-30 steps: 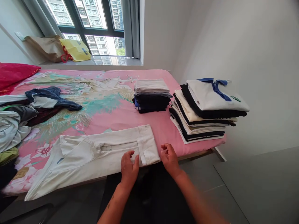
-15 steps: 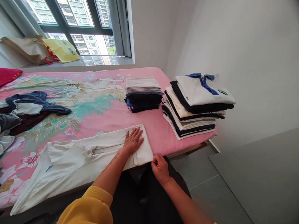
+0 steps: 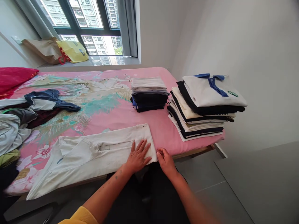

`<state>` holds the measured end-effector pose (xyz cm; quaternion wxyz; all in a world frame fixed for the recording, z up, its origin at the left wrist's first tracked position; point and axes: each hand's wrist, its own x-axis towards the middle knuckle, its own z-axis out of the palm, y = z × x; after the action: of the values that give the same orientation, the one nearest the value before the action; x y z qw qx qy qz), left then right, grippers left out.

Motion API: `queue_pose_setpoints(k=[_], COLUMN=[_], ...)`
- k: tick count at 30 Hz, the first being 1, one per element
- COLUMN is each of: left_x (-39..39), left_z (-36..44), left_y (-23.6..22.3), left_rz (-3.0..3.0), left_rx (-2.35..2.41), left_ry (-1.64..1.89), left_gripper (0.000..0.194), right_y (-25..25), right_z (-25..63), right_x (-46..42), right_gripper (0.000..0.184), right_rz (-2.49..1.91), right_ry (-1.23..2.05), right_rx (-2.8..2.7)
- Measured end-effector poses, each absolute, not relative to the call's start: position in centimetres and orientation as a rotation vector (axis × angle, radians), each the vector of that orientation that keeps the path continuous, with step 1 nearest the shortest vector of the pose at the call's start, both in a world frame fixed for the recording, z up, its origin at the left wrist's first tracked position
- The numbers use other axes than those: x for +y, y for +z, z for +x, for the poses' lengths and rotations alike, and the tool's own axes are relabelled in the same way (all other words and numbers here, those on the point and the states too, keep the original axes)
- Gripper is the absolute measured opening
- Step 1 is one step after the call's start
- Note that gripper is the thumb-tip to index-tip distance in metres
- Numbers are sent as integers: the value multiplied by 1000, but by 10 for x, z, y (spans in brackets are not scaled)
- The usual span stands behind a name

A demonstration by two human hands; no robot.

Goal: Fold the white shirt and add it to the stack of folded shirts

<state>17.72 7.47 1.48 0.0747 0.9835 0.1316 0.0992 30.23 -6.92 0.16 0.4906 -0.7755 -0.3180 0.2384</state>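
A tangle of loose clothes [image 3: 14,124] crowds the left edge of the frame, while a white garment [image 3: 93,161] lies flat along the near side of a pink patterned bedspread [image 3: 105,121], its long axis running from lower left to just right of center, rising slightly to the right. Near that right end, below center, a person's left hand [image 3: 138,157] rests palm down on the cloth, fingers spread and gripping nothing, most of the garment stretching off to its left. Above, a small folded stack [image 3: 150,95] sits just over mid-frame. The right hand [image 3: 165,160] is at the garment's near right corner, fingers curled together; whether they pinch the cloth cannot be told from here. The left is the nearer hand, squarely on the fabric. A taller folded stack [image 3: 203,109] stands at right.
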Motion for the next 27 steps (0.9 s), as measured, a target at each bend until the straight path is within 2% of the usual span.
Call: queue_pose_setpoints(k=[4, 8, 15, 19, 27], left_x=[77, 93, 126, 129, 82], left_z=[167, 191, 226, 228, 215], left_y=[14, 25, 16, 20, 19], left_rz=[2910, 2823, 2674, 2645, 2562], left_rx=[479, 675, 1069, 1112, 940], left_ry=[256, 322, 189, 183, 381], left_gripper=[57, 53, 59, 66, 48], right_y=[3, 7, 18, 16, 26], right_z=[314, 319, 309, 310, 303], right_x=[-54, -42, -33, -35, -39], right_gripper=[39, 42, 62, 71, 70], right_rz=[-1940, -1846, -1586, -1482, -1146], right_ry=[726, 893, 1221, 1265, 1404], right_rx=[-742, -673, -598, -619, -587])
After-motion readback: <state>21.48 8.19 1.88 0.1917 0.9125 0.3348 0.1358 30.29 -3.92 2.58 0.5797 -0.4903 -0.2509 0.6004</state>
